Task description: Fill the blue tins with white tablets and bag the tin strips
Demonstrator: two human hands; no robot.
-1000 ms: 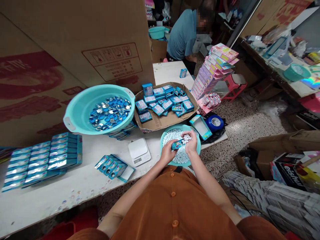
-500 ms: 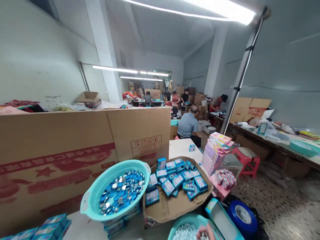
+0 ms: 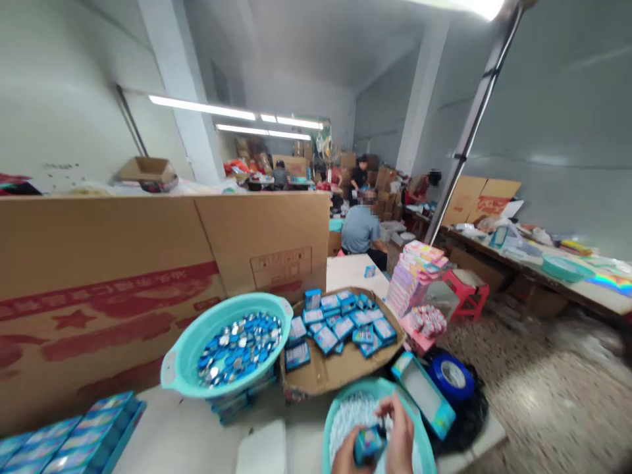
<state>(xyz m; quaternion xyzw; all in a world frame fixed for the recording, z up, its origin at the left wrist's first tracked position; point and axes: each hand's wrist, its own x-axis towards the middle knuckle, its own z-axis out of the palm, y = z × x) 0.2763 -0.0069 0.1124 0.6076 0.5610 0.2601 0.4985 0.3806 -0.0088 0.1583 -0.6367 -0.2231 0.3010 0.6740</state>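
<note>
Holds a small blue printed cardboard box [image 3: 369, 445] clasped in the left hand [image 3: 347, 453], over a round turquoise plastic basin [image 3: 328, 429] of white pellets [image 3: 348, 411]. Has the right hand [image 3: 399, 433] by the box's upper end with fingers curled; cannot tell, through blur, whether pinching anything. Faces a shallow brown cardboard tray [image 3: 323, 374] of similar boxes [image 3: 342, 325].

Look there, glossy-looking card on the small box [image 3: 366, 445], matt pellets [image 3: 351, 413] in a smooth plastic bowl [image 3: 426, 442], dull cardboard tray [image 3: 323, 376]; by the right edge of the tabletop [image 3: 190, 428], shiny tape [image 3: 436, 378], crinkled plastic bag [image 3: 473, 421]!
</note>
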